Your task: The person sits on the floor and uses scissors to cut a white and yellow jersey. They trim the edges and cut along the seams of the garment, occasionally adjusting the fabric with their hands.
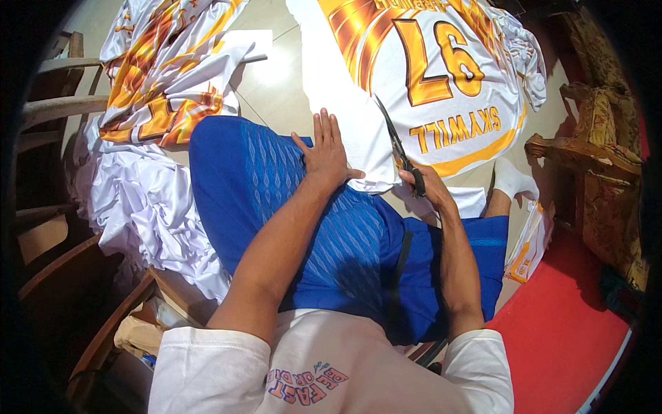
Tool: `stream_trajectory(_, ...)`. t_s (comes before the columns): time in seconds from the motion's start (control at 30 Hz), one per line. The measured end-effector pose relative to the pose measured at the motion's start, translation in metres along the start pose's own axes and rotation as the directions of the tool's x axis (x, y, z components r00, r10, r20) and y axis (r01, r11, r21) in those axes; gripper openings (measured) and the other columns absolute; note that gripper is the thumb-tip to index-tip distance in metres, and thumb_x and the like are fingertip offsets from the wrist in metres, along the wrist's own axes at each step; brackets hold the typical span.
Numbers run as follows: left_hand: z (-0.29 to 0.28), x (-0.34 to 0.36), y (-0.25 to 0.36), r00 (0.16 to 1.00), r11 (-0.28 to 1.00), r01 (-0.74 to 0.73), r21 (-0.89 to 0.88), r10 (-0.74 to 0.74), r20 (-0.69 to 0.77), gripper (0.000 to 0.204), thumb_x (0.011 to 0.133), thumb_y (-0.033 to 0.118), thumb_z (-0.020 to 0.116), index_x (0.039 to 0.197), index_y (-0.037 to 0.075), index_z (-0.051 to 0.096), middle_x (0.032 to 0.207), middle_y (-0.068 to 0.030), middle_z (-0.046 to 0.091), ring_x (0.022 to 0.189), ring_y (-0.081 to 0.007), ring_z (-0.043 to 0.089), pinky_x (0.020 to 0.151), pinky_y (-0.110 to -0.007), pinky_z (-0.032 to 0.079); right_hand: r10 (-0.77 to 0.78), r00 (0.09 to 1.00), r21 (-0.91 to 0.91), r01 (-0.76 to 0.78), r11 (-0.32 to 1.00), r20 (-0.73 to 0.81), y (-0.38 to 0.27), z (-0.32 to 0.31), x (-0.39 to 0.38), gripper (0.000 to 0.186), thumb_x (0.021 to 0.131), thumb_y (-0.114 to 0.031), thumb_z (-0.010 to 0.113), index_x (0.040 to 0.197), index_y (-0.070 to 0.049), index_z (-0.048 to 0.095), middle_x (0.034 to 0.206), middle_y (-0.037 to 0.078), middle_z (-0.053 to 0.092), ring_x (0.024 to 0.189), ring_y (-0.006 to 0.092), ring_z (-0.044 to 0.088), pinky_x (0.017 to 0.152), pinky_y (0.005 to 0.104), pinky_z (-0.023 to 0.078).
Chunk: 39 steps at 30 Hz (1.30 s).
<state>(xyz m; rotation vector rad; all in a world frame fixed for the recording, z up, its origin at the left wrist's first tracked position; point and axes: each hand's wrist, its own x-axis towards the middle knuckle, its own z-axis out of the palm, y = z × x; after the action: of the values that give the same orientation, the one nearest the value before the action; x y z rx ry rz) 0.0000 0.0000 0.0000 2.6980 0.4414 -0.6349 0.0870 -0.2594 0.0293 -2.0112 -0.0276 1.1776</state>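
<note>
My right hand [429,185] grips a pair of large black-handled scissors [392,127]. Their long blades point away from me, along the border between a blank white margin [334,76] and a printed jersey panel [448,114]. The panel is white, with orange and gold flames, large characters and a curved yellow hem, and lies spread on the floor. My left hand [328,153] presses on the near end of the white margin, by my blue patterned garment [310,228], its fingers stretched out and thumb apart. Whether the blades are parted is hard to make out.
More flame-printed fabric [172,62] lies at far left, above a crumpled white cloth heap [152,207]. Wooden chairs [65,103] line the left side. At right are carved wooden furniture [586,148], a red carpet [558,324], printed pieces [529,241] and my socked foot [514,179].
</note>
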Motion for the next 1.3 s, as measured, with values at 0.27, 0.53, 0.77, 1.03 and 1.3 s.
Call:
stream_trajectory(0.27,-0.005,0.002,-0.004,1.000,1.000,0.001,0.021,-0.001,-0.017,0.161,0.056,0.080,0.085,0.163,-0.009,0.005,0.175,-0.0247,-0.003,0.163,-0.0376,-0.003,0.111,-0.086,0.013,-0.067,0.998,-0.049,0.067,0.997,-0.010,0.030,0.000,0.019,0.060,0.086,-0.054,0.082,0.110,0.001,0.074,0.087,0.003,0.066,0.075,0.0119,0.057,0.065,0.0267,0.043)
stream_trajectory(0.53,-0.006,0.001,-0.003,1.000,1.000,0.013,-0.007,-0.013,0.010,0.162,0.055,0.077,0.087,0.165,-0.007,0.004,0.175,-0.0225,-0.004,0.163,-0.0352,-0.004,0.112,-0.086,0.010,-0.042,0.993,0.000,0.042,0.999,0.108,0.000,-0.005,0.017,0.061,0.088,-0.065,0.072,0.099,-0.005,0.069,0.073,0.000,0.057,0.067,0.0129,0.054,0.060,0.0295,0.042)
stream_trajectory(0.77,-0.001,0.001,-0.003,1.000,1.000,-0.001,0.012,0.000,0.011,0.161,0.056,0.080,0.085,0.163,-0.010,0.004,0.174,-0.0267,-0.004,0.162,-0.0390,-0.003,0.110,-0.087,0.012,-0.001,1.000,-0.023,0.002,1.000,0.024,-0.005,0.001,0.008,0.056,0.088,-0.058,0.077,0.100,-0.003,0.073,0.077,0.000,0.061,0.072,0.0118,0.056,0.064,0.0278,0.042)
stream_trajectory(1.03,-0.003,0.003,0.001,1.000,1.000,-0.016,0.000,0.016,0.025,0.161,0.057,0.080,0.085,0.163,-0.011,0.004,0.173,-0.0277,-0.005,0.162,-0.0401,-0.005,0.111,-0.087,0.012,-0.065,0.996,-0.035,0.063,0.997,-0.059,0.007,-0.002,0.007,0.059,0.086,-0.048,0.085,0.112,0.004,0.076,0.102,0.010,0.073,0.094,0.0157,0.063,0.086,0.0295,0.050)
stream_trajectory(1.3,-0.004,0.001,0.002,1.000,1.000,0.000,-0.008,0.000,0.021,0.162,0.055,0.079,0.086,0.164,-0.008,0.003,0.175,-0.0246,-0.004,0.163,-0.0366,-0.003,0.112,-0.086,0.011,-0.007,0.993,-0.069,0.015,0.998,0.118,-0.003,-0.024,0.023,0.050,0.089,-0.054,0.079,0.087,-0.005,0.069,0.077,-0.002,0.059,0.073,0.0114,0.054,0.064,0.0284,0.041)
